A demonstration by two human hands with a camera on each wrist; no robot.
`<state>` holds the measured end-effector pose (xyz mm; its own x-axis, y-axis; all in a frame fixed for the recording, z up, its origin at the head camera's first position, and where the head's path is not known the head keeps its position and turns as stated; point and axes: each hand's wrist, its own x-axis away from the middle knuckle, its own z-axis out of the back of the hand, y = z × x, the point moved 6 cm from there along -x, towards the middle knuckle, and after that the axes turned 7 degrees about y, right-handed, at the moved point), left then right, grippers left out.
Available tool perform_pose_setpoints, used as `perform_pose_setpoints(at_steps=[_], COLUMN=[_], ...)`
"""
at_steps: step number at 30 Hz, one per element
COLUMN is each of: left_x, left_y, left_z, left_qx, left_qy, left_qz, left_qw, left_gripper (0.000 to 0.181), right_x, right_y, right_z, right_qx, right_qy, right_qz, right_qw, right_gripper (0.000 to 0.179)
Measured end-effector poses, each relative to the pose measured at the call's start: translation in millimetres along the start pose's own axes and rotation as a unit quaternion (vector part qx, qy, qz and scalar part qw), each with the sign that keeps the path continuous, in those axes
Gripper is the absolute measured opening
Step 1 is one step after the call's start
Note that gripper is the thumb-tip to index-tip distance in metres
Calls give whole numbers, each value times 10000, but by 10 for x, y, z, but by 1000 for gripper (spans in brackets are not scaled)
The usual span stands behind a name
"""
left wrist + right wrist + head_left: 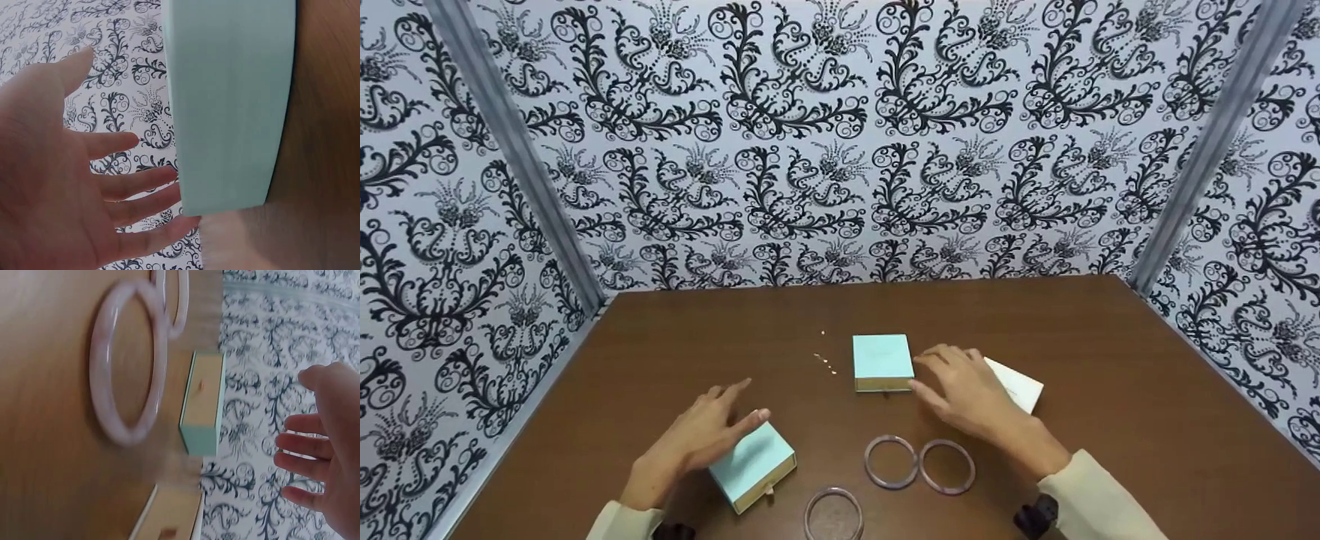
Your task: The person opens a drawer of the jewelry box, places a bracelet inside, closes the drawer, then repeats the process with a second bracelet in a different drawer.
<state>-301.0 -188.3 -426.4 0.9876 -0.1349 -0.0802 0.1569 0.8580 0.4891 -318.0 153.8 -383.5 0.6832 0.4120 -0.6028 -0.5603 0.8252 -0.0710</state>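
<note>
My left hand (pixel 697 433) hovers with spread fingers over a mint-green drawer box (pixel 756 466) at the near left; its tan front with a small tab faces me. In the left wrist view the green side of this box (pixel 230 107) stands beside the empty palm. My right hand (pixel 971 394) is held with fingers apart by the right edge of a second mint-green drawer box (pixel 883 357). Behind that hand a white box (pixel 1016 384) is partly hidden. Three pale pinkish bangles, one (pixel 891 462), another (pixel 947 466) and a third (pixel 833 516), lie on the table.
The brown tabletop (pixel 697 330) is bounded by patterned walls (pixel 810 150) at the back and both sides. Several tiny pale pieces (pixel 826 361) lie left of the farther green box. Dark bands sit at both cuffs.
</note>
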Motion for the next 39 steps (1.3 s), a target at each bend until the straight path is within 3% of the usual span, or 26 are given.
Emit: perform_pose_setpoints(at_steps=[7, 16, 22, 28, 30, 33, 39], left_x=[9, -14, -42, -72, -84, -110, -141], left_y=[-87, -109, -122, -169, -172, -160, -171], left_z=[-74, -81, -83, -77, -75, -65, -63], left_qx=[301, 628, 616, 666, 740, 806, 855], left_qy=[-428, -684, -869, -1021, -1116, -1246, -1334], left_qz=[176, -481, -678, -410, -309, -185, 138], left_qw=[9985, 9945, 9920, 9917, 9905, 9888, 9873], left_gripper=[80, 63, 61, 58, 55, 50, 46], right_x=[48, 122, 156, 177, 170, 135, 67], right_y=[-253, -536, -716, -875, -896, -899, -953], right_z=[-41, -175, -274, -377, -378, -357, -336], right_qx=[-272, -1073, -1310, -1217, -1356, -1953, -3224], right_qy=[265, -346, -481, -811, -1028, -1369, -1917], right_qz=[259, 6, 135, 335, 233, -137, -1062], right_qw=[9989, 9936, 9901, 9887, 9851, 9710, 9209], right_gripper=[32, 32, 31, 32, 35, 40, 36])
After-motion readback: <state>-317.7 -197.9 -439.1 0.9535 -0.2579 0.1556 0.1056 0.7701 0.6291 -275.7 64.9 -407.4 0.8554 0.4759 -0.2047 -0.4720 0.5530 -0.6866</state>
